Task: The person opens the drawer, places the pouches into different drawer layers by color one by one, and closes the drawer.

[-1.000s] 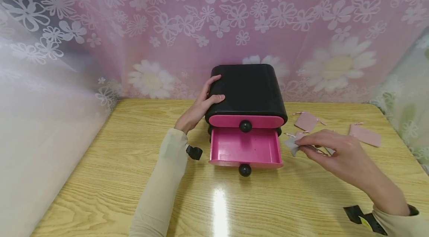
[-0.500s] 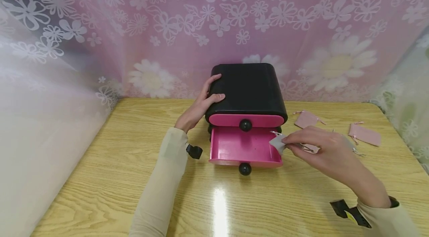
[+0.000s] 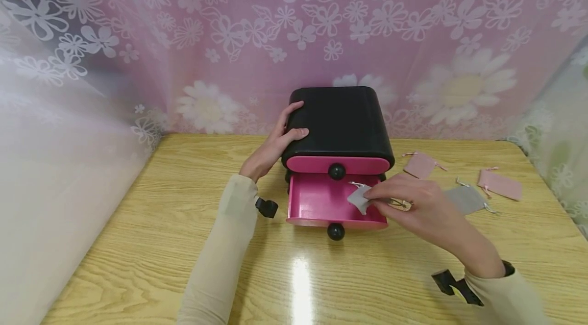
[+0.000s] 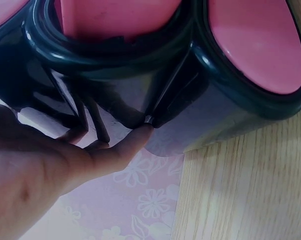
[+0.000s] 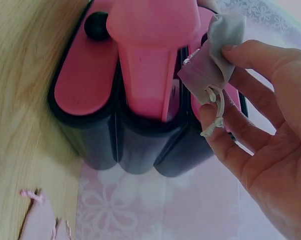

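A black drawer box with pink drawers stands on the table. Its lower drawer is pulled out, and the part of its inside that shows is bare. My left hand rests against the box's left side, thumb over the top edge. In the left wrist view its fingertips touch the black wall. My right hand pinches a small grey drawstring pouch between thumb and fingers, above the drawer's right half. The right wrist view shows the pouch creased, its pale cords hanging.
To the right on the wooden table lie another grey pouch, partly behind my right hand, and two pink pouches, one nearer the box and one farther right. A flowered curtain hangs behind.
My right hand has moved left with the grey pouch, from beside the drawer to over it. The grey pouch on the table has come into fuller view. My left hand has stayed put.
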Tool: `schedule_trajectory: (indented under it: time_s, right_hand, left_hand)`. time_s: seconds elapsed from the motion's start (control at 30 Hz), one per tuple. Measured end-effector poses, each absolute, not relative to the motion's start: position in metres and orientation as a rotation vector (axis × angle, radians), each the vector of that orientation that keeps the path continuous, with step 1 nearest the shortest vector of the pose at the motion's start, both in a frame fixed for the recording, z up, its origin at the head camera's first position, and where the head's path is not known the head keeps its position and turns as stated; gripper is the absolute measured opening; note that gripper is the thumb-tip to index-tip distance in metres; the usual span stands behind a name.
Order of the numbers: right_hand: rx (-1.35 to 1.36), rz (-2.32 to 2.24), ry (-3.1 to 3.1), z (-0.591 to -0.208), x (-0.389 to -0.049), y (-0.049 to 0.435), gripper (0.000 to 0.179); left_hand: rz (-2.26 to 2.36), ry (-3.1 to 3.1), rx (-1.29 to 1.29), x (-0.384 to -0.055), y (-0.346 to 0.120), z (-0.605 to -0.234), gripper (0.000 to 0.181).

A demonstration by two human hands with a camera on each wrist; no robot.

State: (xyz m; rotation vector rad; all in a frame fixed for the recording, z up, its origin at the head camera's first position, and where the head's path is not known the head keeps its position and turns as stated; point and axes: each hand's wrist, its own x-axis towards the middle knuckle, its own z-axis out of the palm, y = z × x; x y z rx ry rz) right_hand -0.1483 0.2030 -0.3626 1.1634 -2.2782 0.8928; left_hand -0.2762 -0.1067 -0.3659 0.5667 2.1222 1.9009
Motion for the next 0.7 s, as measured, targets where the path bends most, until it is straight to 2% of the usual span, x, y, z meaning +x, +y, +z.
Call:
schedule_trajectory:
  time_s: [0.5, 0.63, 0.7]
  right_hand:
    - [1.229, 0.940, -2.209, -0.372, -0.155, 0.180, 0.028]
    - [1.238, 0.925, -2.208, -0.375, -0.157, 0.177, 0.012]
    - [1.240, 0.929, -2.219, -0.377, -0.157, 0.176, 0.023]
  left_hand:
    - [1.898, 2.123, 0.555, -0.277, -0.106, -0.366, 0.066]
    - [1.887, 2.139, 0.548, -0.275, -0.106, -0.365, 0.065]
    - [1.885, 2.143, 0.546, -0.275, -0.105, -0.365, 0.065]
